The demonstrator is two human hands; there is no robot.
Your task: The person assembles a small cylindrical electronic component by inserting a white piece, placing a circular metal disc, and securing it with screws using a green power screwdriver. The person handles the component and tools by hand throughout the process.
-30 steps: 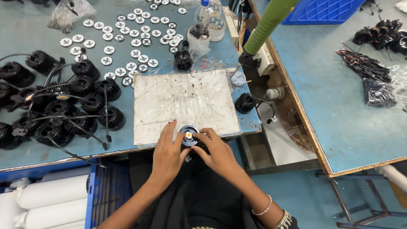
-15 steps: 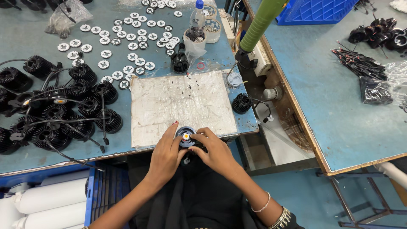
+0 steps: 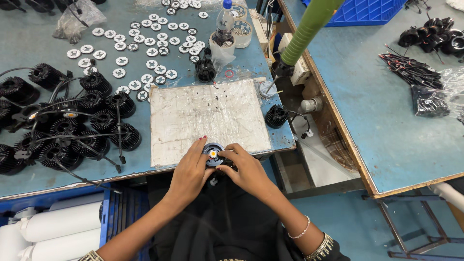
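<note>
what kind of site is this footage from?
Most likely a small lamp assembly workshop. Rows of black finned housings with wires and many small white discs cover a worn blue bench, and both hands, left hand and right hand, hold a round lamp part.

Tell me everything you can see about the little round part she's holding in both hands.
The round part is a small dark disc with a ring-shaped rim and a small orange-yellow square at its centre on a pale inner face. It looks like metal or plastic; which one cannot be told. It faces up at the near edge of the worn whitish mat, over the table's front edge. The left hand grips its left side, the right hand its right, fingertips on the rim.
</note>
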